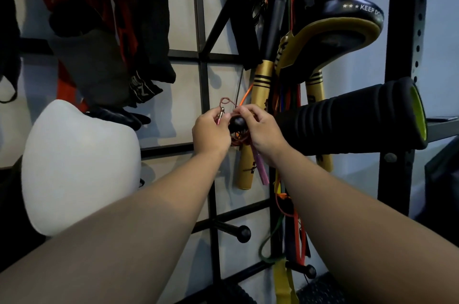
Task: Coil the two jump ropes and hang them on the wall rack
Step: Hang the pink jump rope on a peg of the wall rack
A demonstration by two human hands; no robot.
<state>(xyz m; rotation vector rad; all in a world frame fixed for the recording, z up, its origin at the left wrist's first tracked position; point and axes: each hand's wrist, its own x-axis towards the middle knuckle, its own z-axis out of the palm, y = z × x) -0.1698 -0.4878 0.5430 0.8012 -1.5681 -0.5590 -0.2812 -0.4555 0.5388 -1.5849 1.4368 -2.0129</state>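
Against the black wall rack point(202, 80), crowded by a white bag point(79, 167) leftward and a foam roller point(352, 120) rightward, both hands pinch the coiled jump rope point(239, 138) around a peg knob point(237, 123): left hand point(211, 133) clamped on its pink handle point(220, 115), right hand point(262, 130) on the cord.

Only 1 view is given, from a wide-angle camera worn on the person's head. It faces forward and slightly down at a black wall rack point(202, 60) that fills the far scene and stands close, within arm's reach. Both forearms run in from the near bottom edge and meet at mid-frame, the left hand point(211, 131) and right hand point(260, 127) against the rack. Straight bars bow toward the frame edges. A black upright point(397, 80) stands at right.
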